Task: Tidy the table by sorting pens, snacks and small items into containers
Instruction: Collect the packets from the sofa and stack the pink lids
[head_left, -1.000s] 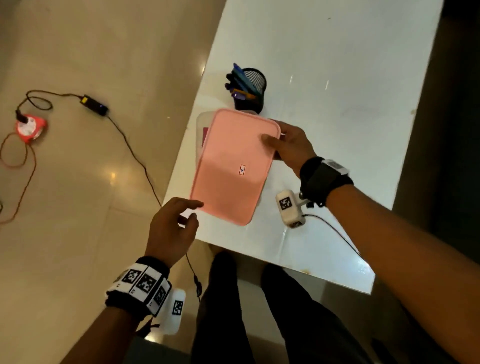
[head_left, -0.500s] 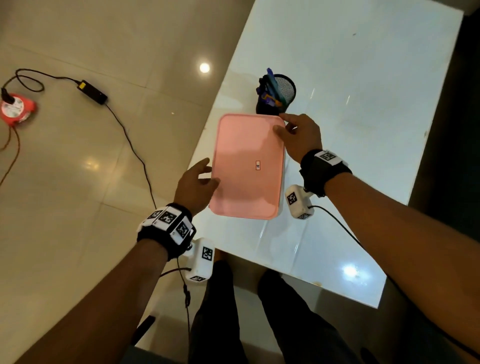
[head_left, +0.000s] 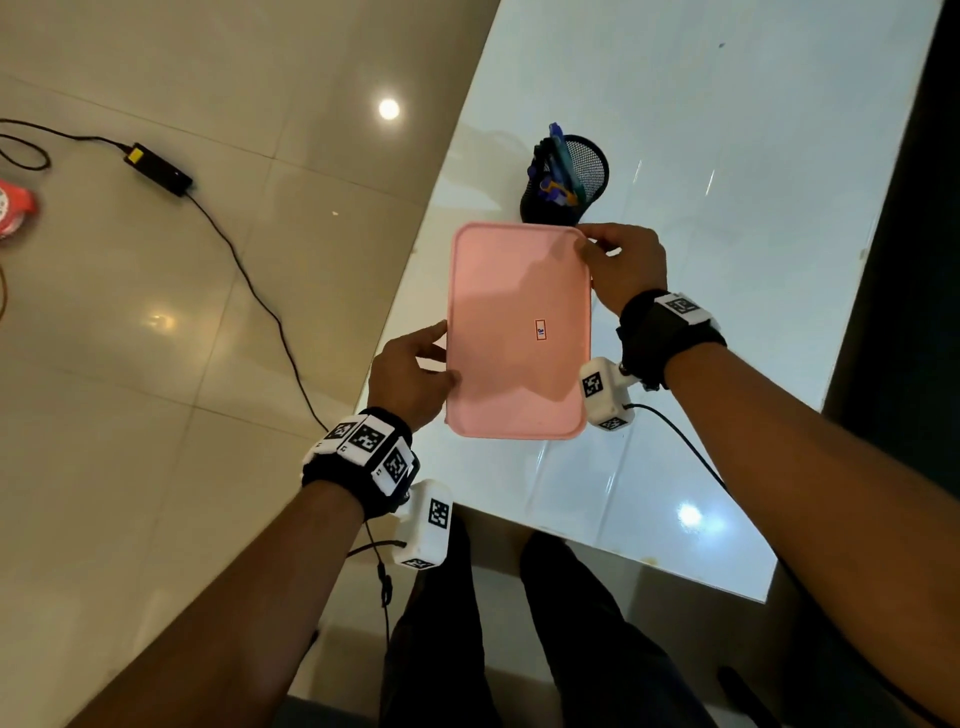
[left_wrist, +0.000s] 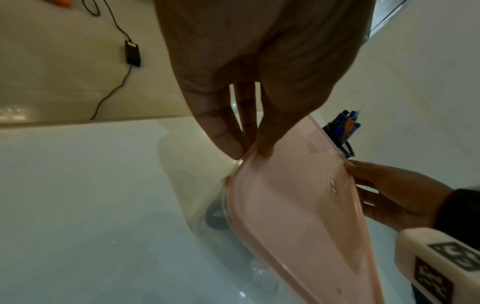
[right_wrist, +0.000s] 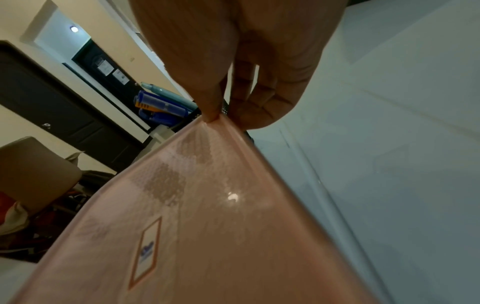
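Observation:
A pink rectangular lid (head_left: 519, 332) lies flat over a clear container (left_wrist: 226, 209) near the table's left front. My left hand (head_left: 415, 369) pinches the lid's left long edge, thumb on top (left_wrist: 265, 152). My right hand (head_left: 618, 260) pinches the lid's far right corner, thumb on the rim (right_wrist: 211, 118). Whatever is in the container is hidden by the lid (right_wrist: 207, 226). A black mesh pen cup (head_left: 569, 179) with several blue pens (right_wrist: 161, 109) stands just behind the lid.
The white glossy table (head_left: 727, 208) stretches away to the far right. Its left edge runs close to my left hand. On the floor to the left lie a black power adapter (head_left: 158, 169) with its cable and a red object (head_left: 13, 208).
The lid was tilted up in my right hand a second ago and now lies flat on the container. My left hand has come in and taken its left edge.

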